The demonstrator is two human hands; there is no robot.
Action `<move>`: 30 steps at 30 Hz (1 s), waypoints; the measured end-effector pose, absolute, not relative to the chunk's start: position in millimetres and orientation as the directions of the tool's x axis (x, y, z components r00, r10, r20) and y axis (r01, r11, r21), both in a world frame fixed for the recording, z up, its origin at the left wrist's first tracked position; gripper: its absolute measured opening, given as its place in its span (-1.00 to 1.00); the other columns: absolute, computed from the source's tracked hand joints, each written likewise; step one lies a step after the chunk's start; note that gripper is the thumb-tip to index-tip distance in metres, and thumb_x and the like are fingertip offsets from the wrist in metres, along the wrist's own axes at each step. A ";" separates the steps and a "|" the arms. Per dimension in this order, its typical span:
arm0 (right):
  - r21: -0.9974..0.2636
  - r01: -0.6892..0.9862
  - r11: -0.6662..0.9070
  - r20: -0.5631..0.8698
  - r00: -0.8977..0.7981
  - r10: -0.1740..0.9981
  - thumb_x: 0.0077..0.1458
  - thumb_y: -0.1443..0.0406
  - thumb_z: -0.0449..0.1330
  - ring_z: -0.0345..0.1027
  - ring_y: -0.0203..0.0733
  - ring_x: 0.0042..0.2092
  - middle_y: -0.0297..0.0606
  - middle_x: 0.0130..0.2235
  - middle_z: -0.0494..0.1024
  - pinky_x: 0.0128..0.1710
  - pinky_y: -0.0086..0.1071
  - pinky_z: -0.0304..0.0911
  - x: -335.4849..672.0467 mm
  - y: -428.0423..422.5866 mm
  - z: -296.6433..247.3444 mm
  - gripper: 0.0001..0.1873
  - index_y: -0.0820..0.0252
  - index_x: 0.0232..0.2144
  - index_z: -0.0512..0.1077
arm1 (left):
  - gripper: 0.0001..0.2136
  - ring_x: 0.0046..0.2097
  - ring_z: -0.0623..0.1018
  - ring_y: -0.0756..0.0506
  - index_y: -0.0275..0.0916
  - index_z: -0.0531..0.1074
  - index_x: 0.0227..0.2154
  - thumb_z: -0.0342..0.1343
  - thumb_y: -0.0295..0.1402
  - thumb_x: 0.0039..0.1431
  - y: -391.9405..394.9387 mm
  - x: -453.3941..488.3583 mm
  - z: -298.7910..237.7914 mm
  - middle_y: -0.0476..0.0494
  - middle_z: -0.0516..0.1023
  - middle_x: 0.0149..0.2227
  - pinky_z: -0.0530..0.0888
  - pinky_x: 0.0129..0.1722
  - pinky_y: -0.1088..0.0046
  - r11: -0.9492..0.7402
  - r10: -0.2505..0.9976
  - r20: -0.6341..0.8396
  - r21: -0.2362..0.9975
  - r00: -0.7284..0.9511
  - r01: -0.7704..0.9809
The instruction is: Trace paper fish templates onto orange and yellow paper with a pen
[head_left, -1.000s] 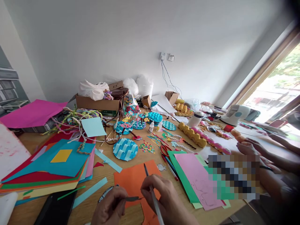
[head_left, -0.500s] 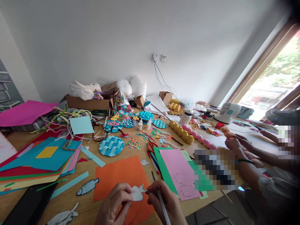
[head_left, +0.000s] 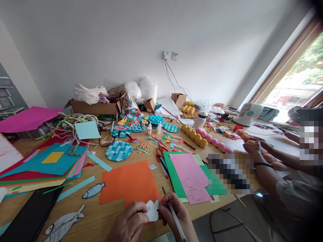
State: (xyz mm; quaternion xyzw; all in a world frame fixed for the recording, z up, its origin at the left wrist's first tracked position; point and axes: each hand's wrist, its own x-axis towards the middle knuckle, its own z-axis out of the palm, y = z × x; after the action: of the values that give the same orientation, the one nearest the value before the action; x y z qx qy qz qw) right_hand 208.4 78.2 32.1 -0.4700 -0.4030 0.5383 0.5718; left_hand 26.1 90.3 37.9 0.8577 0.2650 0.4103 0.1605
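Observation:
At the bottom edge of the view, my left hand (head_left: 128, 223) pinches a small white paper fish cutout (head_left: 152, 210). My right hand (head_left: 174, 215) is closed round a grey pencil (head_left: 174, 215) and also touches the cutout's right edge. Both hands hover over the near corner of an orange paper sheet (head_left: 126, 183) on the wooden table (head_left: 101, 222). Two grey paper fish lie to the left, a small one (head_left: 94, 190) and a larger one (head_left: 63, 224).
Stacked coloured paper (head_left: 47, 168) and a black tablet (head_left: 27, 215) lie at left. Pink and green sheets (head_left: 189, 176) lie at right. Blue woven discs (head_left: 118, 150), egg cartons (head_left: 194, 136), boxes and pipe cleaners crowd the far table. Another person's hands (head_left: 254, 148) work at right.
The view has drifted so the table contents sit lower left. My hands, first on a dark strip over the orange sheet, now hold the white fish cutout close to the table's near edge.

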 end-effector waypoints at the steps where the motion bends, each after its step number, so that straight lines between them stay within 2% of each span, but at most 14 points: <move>1: -0.969 -0.244 -0.028 -0.053 0.096 0.994 -0.19 -0.05 0.34 0.24 -0.39 -0.58 -0.47 -0.58 0.31 -0.62 -0.55 0.06 207.9 78.6 30.7 -0.50 0.17 -0.47 0.25 | -0.84 -0.20 0.53 0.08 -0.15 0.31 -0.23 -0.15 -0.49 0.30 89.3 27.4 36.7 -0.10 0.45 -0.21 0.42 -0.16 0.70 -0.806 0.590 0.620 0.490 0.517 0.332; 5: -0.967 -0.251 -0.049 -0.075 0.095 0.993 -0.20 0.00 0.36 0.22 -0.38 -0.59 -0.49 -0.60 0.29 -0.62 -0.55 0.06 208.3 78.4 31.1 -0.53 0.17 -0.48 0.25 | -0.79 -0.21 0.54 0.08 -0.14 0.31 -0.27 -0.23 -0.41 0.34 84.8 33.4 33.8 -0.08 0.46 -0.24 0.43 -0.18 0.70 -0.793 0.609 0.641 0.480 0.467 0.376; 9: -0.979 -0.192 -0.066 -0.097 0.158 0.983 -0.16 0.11 0.35 0.24 -0.37 -0.55 -0.45 -0.56 0.35 -0.57 -0.53 0.10 221.4 77.4 43.5 -0.63 0.16 -0.48 0.26 | -0.80 -0.17 0.56 0.03 -0.13 0.34 -0.12 -0.16 -0.43 0.32 88.7 28.8 36.9 -0.14 0.50 -0.13 0.46 -0.17 0.65 -0.790 0.593 0.681 0.388 0.431 0.475; 11: -0.989 -0.143 -0.033 -0.063 0.210 0.976 -0.12 0.16 0.32 0.25 -0.35 -0.50 -0.43 -0.52 0.37 -0.52 -0.51 0.14 231.7 78.7 49.6 -0.71 0.16 -0.48 0.29 | -0.79 -0.16 0.57 -0.01 -0.15 0.35 -0.10 -0.09 -0.45 0.28 95.3 22.0 39.5 -0.14 0.52 -0.16 0.47 -0.15 0.61 -0.778 0.581 0.706 0.334 0.406 0.533; 13: -0.998 -0.065 -0.009 -0.026 0.270 0.963 -0.13 0.18 0.31 0.22 -0.34 -0.50 -0.42 -0.54 0.36 -0.54 -0.51 0.12 240.8 82.1 51.1 -0.74 0.16 -0.49 0.31 | -0.80 -0.22 0.57 -0.01 -0.16 0.39 -0.16 -0.07 -0.50 0.25 103.1 15.3 40.8 -0.09 0.54 -0.26 0.49 -0.18 0.59 -0.770 0.588 0.698 0.327 0.409 0.548; 18: -0.995 0.095 0.038 0.067 0.326 0.943 -0.17 0.19 0.27 0.21 -0.31 -0.51 -0.40 -0.55 0.37 -0.51 -0.46 0.14 246.8 93.0 35.9 -0.78 0.16 -0.50 0.31 | -0.75 -0.25 0.56 0.00 -0.18 0.42 -0.23 -0.11 -0.58 0.21 114.4 6.0 40.7 -0.08 0.55 -0.32 0.50 -0.22 0.56 -0.790 0.562 0.689 0.280 0.459 0.546; 25: -0.961 0.276 0.030 0.109 0.276 0.955 -0.10 0.27 0.15 0.21 -0.32 -0.51 -0.40 -0.54 0.38 -0.50 -0.46 0.13 236.0 90.3 28.2 -0.90 0.16 -0.47 0.30 | -0.67 -0.22 0.58 0.00 -0.16 0.45 -0.24 -0.18 -0.59 0.15 117.6 4.9 44.5 -0.06 0.59 -0.27 0.50 -0.20 0.57 -0.771 0.636 0.491 0.382 0.595 0.509; 30: -0.932 0.362 0.025 0.139 0.293 0.946 -0.08 0.28 0.13 0.22 -0.31 -0.53 -0.40 -0.56 0.40 -0.52 -0.46 0.11 235.2 88.3 26.0 -0.92 0.16 -0.47 0.30 | -0.68 -0.15 0.54 -0.04 -0.15 0.46 -0.23 -0.17 -0.55 0.17 121.4 8.8 39.0 -0.07 0.57 -0.23 0.48 -0.13 0.50 -0.766 0.636 0.387 0.424 0.667 0.484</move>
State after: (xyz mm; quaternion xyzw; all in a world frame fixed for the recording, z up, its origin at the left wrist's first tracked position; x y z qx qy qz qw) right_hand 235.2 88.3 26.0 -0.6329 -0.5165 0.2947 0.4958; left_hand 8.8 121.4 39.0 0.9016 0.3105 0.2643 0.1440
